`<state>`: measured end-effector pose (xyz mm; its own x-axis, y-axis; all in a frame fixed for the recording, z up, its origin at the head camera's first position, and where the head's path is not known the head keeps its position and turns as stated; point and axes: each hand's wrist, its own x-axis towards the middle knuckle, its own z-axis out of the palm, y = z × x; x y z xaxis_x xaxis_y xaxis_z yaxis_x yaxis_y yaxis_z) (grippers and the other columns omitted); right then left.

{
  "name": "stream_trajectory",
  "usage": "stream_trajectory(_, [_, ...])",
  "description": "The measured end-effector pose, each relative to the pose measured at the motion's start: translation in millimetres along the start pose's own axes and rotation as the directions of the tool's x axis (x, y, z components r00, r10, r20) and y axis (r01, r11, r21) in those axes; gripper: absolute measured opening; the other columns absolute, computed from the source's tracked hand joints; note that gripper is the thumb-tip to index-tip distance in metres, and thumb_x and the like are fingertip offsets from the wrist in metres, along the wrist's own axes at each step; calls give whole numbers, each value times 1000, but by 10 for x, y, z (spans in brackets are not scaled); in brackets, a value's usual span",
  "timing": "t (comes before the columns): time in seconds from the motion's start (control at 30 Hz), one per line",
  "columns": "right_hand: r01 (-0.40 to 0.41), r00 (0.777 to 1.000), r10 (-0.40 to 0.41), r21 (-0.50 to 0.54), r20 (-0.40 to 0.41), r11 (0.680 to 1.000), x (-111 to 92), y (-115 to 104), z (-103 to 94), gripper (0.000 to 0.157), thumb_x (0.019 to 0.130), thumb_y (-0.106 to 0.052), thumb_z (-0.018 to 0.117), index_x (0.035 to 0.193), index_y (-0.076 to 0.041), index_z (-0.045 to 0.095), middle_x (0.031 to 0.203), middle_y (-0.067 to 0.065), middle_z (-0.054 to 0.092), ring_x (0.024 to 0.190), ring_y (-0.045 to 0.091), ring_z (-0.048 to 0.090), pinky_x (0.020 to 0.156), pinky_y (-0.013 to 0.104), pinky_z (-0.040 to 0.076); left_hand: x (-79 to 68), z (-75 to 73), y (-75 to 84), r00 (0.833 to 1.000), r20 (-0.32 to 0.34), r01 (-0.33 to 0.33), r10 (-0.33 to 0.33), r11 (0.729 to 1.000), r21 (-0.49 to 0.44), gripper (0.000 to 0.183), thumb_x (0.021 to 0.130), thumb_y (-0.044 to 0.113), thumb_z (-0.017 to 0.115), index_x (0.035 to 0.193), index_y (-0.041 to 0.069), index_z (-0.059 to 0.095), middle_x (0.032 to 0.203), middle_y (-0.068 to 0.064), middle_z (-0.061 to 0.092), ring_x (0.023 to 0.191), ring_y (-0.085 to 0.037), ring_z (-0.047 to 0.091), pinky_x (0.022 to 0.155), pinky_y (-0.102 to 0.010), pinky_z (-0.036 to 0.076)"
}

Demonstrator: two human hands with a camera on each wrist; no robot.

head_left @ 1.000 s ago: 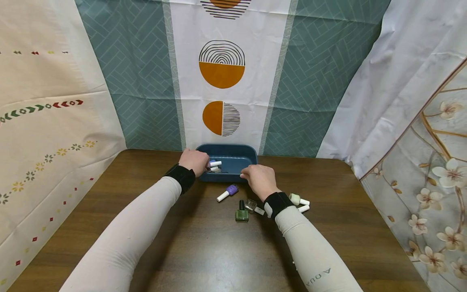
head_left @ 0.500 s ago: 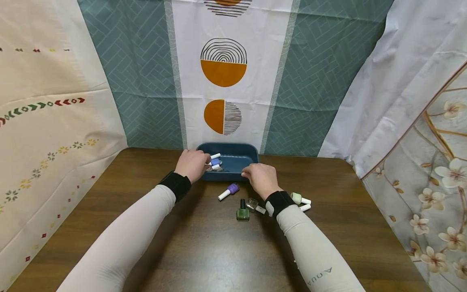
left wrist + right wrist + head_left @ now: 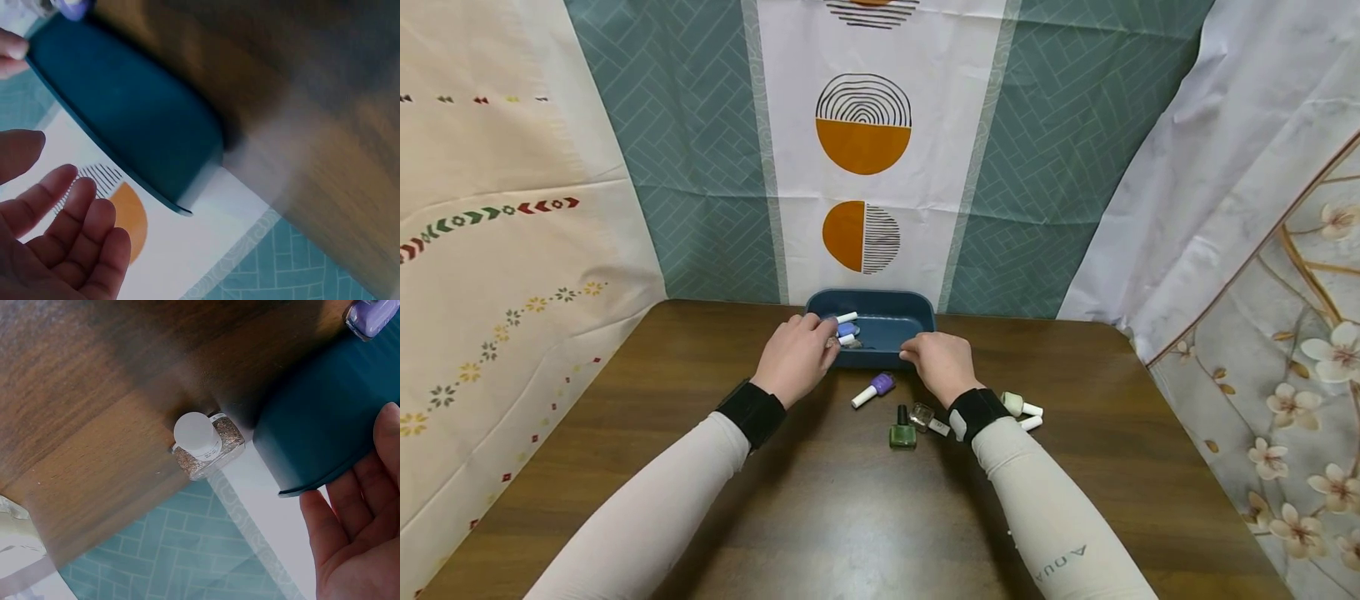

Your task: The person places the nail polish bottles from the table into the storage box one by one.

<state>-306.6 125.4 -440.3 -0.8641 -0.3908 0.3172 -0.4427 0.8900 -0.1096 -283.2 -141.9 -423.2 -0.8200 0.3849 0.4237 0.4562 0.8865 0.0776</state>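
My left hand (image 3: 795,357) hovers at the left end of a dark blue bin (image 3: 887,358), its fingers loosely bent. The left wrist view shows nothing in that hand (image 3: 69,231). With thumb and fingers, my right hand (image 3: 943,364) pinches the bin's near right rim, also seen in the right wrist view. Inside the bin, at its left, lie a blue nail polish bottle (image 3: 847,330) and other bottles with white caps. A purple nail polish bottle (image 3: 883,383) lies before the bin. Nearer stand a green nail polish bottle (image 3: 903,437) and a glitter nail polish bottle (image 3: 231,439).
Right of my right wrist lies a pale green nail polish bottle (image 3: 1012,404), with another white cap (image 3: 1032,422) beside it. All rest on a brown wooden table (image 3: 820,517). A patterned cloth (image 3: 700,167) hangs directly behind the bin; more fabric hangs on both sides.
My left hand has let go of a white-capped nail polish bottle in the bin and drawn back left and nearer, its fingers loosening. My right hand stays on the rim.
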Motion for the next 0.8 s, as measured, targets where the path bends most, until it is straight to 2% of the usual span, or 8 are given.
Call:
stream_trajectory(0.23, [-8, 999, 8, -3, 33, 1000, 13, 5, -15, 17, 106, -27, 76, 116, -20, 88, 105, 1, 83, 96, 23, 78, 81, 43, 63, -181, -30, 139, 1000, 21, -7, 7, 1000, 8, 33, 104, 28, 80, 121, 1, 73, 106, -15, 71, 91, -31, 62, 83, -44, 56])
stream_trajectory(0.53, [-4, 1000, 4, 3, 13, 1000, -3, 8, -18, 16, 106, -27, 76, 115, -20, 88, 106, 1, 83, 96, 23, 78, 80, 44, 63, -298, -21, 236, 998, -25, -61, 61, 998, 14, 28, 103, 27, 82, 108, 3, 69, 92, -10, 66, 81, -29, 60, 72, -41, 52])
stream_trajectory(0.8, [-1, 1000, 1, 6, 11, 1000, -4, 12, -8, 16, 105, -27, 77, 115, -20, 88, 106, 0, 83, 96, 23, 78, 81, 44, 62, -371, 58, 317, 997, 38, -62, 61, 998, 15, 28, 102, 31, 84, 106, 6, 73, 90, -8, 68, 85, -29, 63, 77, -43, 56])
